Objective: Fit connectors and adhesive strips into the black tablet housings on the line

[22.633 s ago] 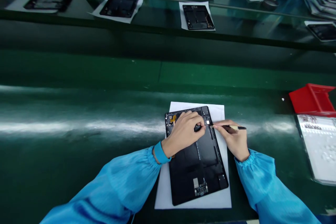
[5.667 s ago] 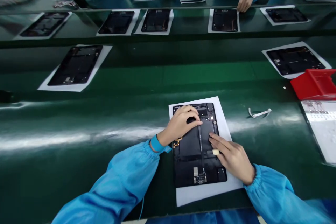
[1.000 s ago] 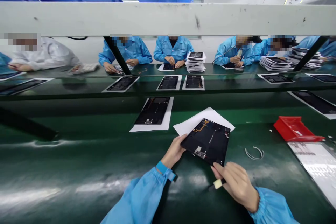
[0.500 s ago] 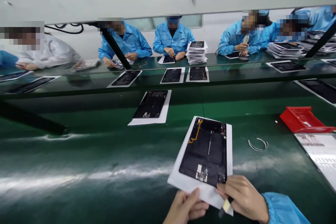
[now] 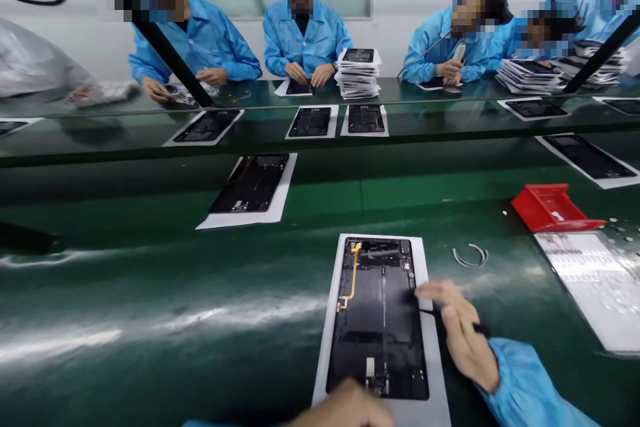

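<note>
the open tablet (image 5: 367, 320) lies on the white sheet (image 5: 435, 360), directly to the left of the right hand (image 5: 461, 347). this hand is half open, with its fingers stretched towards the tablet's long edge, while a slim tool (image 5: 470, 325) is held between the thumb and the palm. whether the fingertips are touching the edge, i cannot tell, because of blur. the left hand (image 5: 345, 407) is at the near end of the tablet, cut off by the frame, so its grip cannot be told.

in my judgement, the main risk is the thin dark end of the tool: if the hand turns carelessly, it could scratch the inside or catch a small part. the orange ribbon (image 5: 354, 277), across the tablet from the right hand, seems exposed and could be pulled by a passing finger. also, the sheet might slide on the surface (image 5: 200, 280) if only one side is pushed.

half a second ago, the right hand was holding the tablet's lower corner and the left hand the sheet; now the right hand is farther up, beside the long edge.
</note>
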The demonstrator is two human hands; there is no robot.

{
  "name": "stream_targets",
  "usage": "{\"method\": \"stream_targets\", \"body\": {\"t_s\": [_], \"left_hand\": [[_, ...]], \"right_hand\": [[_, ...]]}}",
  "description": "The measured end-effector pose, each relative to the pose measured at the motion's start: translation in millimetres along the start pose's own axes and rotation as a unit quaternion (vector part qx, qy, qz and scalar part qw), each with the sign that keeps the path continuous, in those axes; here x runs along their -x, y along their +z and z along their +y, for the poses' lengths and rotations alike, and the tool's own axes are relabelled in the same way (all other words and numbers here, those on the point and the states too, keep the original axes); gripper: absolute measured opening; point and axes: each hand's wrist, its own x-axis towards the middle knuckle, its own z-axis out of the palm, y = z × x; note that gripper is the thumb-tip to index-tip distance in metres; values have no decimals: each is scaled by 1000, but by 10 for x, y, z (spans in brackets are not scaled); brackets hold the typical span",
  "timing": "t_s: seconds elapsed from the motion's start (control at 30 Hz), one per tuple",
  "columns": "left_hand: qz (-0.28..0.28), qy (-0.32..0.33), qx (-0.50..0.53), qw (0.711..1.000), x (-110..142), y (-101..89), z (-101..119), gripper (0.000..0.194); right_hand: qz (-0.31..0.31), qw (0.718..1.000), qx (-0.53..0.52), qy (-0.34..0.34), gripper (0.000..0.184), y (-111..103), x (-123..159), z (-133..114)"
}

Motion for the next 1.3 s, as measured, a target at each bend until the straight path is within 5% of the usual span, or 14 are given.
{"method": "stream_targets", "body": {"t_s": [0.07,0.17,0.33,0.9,1.3], "left_hand": [[48,93,-106,989,-316,-167,287,20],[200,250,-281,904,-869,-416,616,15],[219,270,-337,875,-1407,-594,626,18],[203,267,-406,850,-1331,-623,442,14],[216,234,-398,860,-1326,-567,488,9]], "right_hand": [[48,997,-30,60,49,13,-134,143],[65,981,-105,151,40,47,-229,332],[64,969,-149,185,21,96,-198,435],[75,971,-109,199,20,160,-200,410],[106,958,-111,244,23,146,-215,402]]}}
